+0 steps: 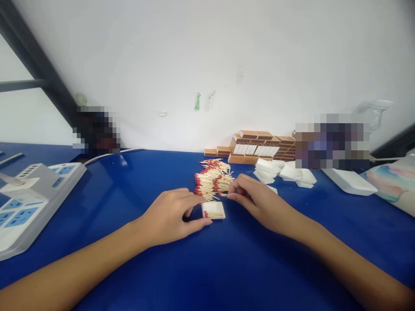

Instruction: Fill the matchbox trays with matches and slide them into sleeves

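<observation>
A small white matchbox tray [214, 208] lies on the blue table, with several red-tipped matches [214, 214] along its near side. My left hand [177, 214] grips the tray's left end between thumb and fingers. Just behind the tray is a loose pile of matches [207, 183], heads mostly to the left. At the pile's right edge my right hand [248, 194] is closed in a pinch, its fingertips on the end of a match [223, 195].
Brown matchboxes [262, 147] are stacked against the wall. White empty trays [267, 169] lie to their front right, beside a white box-like object [352, 181]. A power strip [35, 207] occupies the left side, its cable [110, 154] running toward the wall.
</observation>
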`<state>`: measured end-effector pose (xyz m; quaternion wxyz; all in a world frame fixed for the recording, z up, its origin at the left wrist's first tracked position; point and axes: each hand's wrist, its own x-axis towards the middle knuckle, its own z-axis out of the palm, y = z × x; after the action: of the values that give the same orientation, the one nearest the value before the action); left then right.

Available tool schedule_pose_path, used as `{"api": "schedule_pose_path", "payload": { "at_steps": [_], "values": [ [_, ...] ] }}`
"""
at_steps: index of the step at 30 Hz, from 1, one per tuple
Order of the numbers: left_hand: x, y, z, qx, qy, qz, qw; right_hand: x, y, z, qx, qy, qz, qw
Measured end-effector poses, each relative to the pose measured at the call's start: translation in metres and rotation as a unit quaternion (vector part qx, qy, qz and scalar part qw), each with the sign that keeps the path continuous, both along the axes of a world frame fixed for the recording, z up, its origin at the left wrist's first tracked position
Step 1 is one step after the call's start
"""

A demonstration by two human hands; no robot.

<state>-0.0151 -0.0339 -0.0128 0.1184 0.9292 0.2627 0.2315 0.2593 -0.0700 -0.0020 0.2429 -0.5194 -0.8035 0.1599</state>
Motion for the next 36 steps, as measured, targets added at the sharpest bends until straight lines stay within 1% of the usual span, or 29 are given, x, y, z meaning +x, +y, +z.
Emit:
{"api": "schedule_pose_path", "payload": {
  "at_steps": [8,13,19,25,28,31,33,36],
  "values": [
    [0.001,0.000,-0.002,0.000,-0.016,-0.002,1.000,-0.017,-0.012,-0.001,-0.037,0.033,0.035,0.998],
    [0.003,-0.003,-0.001,-0.013,-0.019,-0.005,1.000,-0.027,-0.017,-0.004,-0.029,0.023,0.060,0.998],
    [0.004,-0.003,-0.002,-0.016,-0.017,-0.014,1.000,-0.028,-0.019,-0.003,-0.047,-0.016,0.070,0.996],
    [0.003,-0.004,-0.002,-0.022,-0.019,-0.020,0.999,-0.025,-0.020,0.002,-0.036,-0.028,0.069,0.997],
    [0.003,-0.004,0.000,-0.023,-0.016,-0.021,0.999,-0.019,-0.014,0.000,-0.001,-0.015,0.047,0.999],
    [0.003,-0.004,0.000,-0.022,-0.017,-0.024,0.999,-0.008,-0.005,-0.003,0.027,-0.019,-0.009,0.999],
    [0.003,-0.004,-0.001,-0.018,-0.018,-0.032,0.999,-0.005,0.000,-0.006,0.026,-0.018,-0.032,0.999],
    [0.003,-0.004,-0.002,-0.016,-0.014,-0.042,0.999,-0.009,0.004,-0.011,0.011,0.000,-0.038,0.999]
  ]
}}
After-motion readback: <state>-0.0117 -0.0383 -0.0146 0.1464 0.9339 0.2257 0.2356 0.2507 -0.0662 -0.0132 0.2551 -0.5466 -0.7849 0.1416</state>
